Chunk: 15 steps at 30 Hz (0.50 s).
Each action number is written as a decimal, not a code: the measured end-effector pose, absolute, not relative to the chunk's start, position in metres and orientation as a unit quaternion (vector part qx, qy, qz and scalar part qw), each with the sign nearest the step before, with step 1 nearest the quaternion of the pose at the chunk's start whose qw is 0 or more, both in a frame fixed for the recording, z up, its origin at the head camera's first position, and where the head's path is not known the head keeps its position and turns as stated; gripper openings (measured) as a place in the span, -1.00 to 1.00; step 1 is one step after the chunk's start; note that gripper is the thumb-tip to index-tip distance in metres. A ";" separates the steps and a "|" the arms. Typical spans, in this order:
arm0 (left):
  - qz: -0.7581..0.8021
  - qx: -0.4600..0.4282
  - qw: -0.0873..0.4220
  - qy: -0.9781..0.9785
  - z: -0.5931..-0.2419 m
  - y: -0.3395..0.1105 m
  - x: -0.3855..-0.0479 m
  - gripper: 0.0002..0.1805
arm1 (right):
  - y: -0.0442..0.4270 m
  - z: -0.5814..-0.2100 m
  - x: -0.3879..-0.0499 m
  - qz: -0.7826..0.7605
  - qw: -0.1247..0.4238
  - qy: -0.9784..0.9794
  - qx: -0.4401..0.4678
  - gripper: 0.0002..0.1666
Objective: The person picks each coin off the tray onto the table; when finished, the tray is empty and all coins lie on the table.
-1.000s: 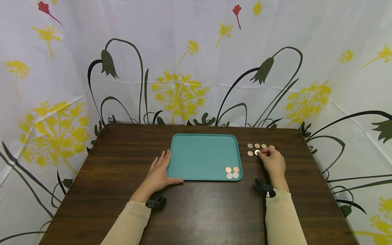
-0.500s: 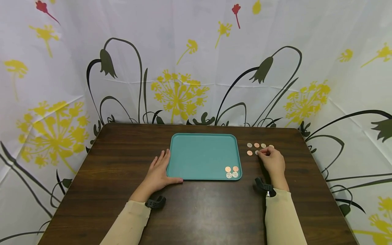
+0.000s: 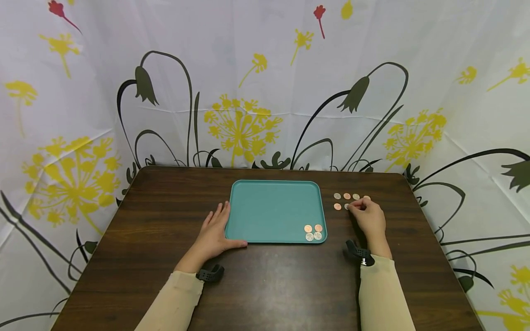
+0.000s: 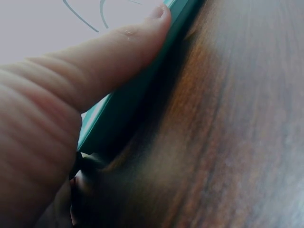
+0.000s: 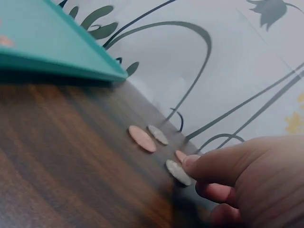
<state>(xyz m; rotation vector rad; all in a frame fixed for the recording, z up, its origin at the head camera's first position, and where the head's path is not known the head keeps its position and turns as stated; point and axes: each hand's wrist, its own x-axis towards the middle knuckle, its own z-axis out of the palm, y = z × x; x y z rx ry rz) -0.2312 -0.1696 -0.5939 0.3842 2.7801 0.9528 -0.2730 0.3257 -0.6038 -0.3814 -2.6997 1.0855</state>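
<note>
A teal tray (image 3: pixel 269 209) lies on the table. My left hand (image 3: pixel 212 235) rests against its left side with the fingers extended, the thumb along the front rim. In the left wrist view the thumb (image 4: pixel 128 47) lies over the tray's edge. To the right of the tray, my right hand (image 3: pixel 370 224) pinches a silver coin (image 5: pixel 178 172) at its right edge, close to the tabletop. A copper coin (image 3: pixel 337 207) lies just left of it. Behind them runs a row of coins, among them a silver coin (image 3: pixel 337 196) and a copper coin (image 3: pixel 347 196); the fingers partly cover the rightmost.
Two copper coins and two silver coins (image 3: pixel 309 236) sit in the tray's front right corner. The dark wooden table (image 3: pixel 273 285) ends at a flower-printed curtain (image 3: pixel 265 82) behind. Each wrist wears a black strap device (image 3: pixel 210 274).
The silver coin at my right fingertips looks less bright than a second ago. Both hands keep nearly the same place, and the view has shifted very slightly.
</note>
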 end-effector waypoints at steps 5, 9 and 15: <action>0.316 0.129 0.093 0.935 -0.594 -0.169 -0.231 0.58 | 0.328 -0.605 -0.272 0.406 0.093 -0.905 -0.091 -0.77; 0.313 0.128 0.094 0.936 -0.594 -0.170 -0.231 0.59 | 0.325 -0.605 -0.273 0.458 0.056 -0.887 -0.025 -0.75; 0.315 0.126 0.092 0.936 -0.593 -0.169 -0.232 0.58 | 0.307 -0.605 -0.275 0.550 -0.009 -0.834 0.051 -0.76</action>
